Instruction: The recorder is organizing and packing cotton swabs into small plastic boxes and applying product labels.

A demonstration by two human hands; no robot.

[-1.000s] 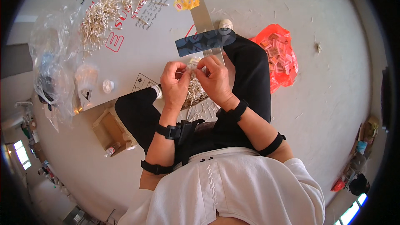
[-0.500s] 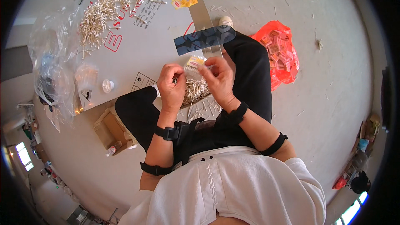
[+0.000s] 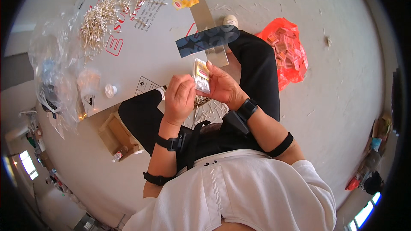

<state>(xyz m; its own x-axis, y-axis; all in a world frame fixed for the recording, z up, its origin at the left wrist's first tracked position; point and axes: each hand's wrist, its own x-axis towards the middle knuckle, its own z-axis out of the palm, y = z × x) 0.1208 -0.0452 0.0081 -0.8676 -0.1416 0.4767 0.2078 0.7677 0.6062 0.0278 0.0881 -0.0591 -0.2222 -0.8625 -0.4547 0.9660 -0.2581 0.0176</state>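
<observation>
A small clear packet of cotton swabs (image 3: 201, 77) with a yellow label stands tilted between my hands, its label side facing me. My right hand (image 3: 225, 87) supports it from the right, with the thumb along its edge and the fingers behind it. On the lower left edge of the packet, my left hand (image 3: 179, 96) has its fingertips pinched together. Beneath my hands, loose swabs (image 3: 199, 101) lie in a container, mostly hidden by the hands. More swabs (image 3: 209, 113) are scattered just below.
A big swab pile (image 3: 96, 23) covers part of the sheet-topped table (image 3: 141, 55). Yellow cards (image 3: 185, 1), a dark patterned strip (image 3: 205, 40), a small white tub (image 3: 110, 90) and clear plastic bags (image 3: 53, 72) lie there too. A red bag (image 3: 289, 55) of packets and a carton (image 3: 113, 134) are on the floor.
The packet has turned from a flatter pose to a more upright one, label toward me. My left hand has moved down and right onto its edge; my right hand has shifted underneath and behind.
</observation>
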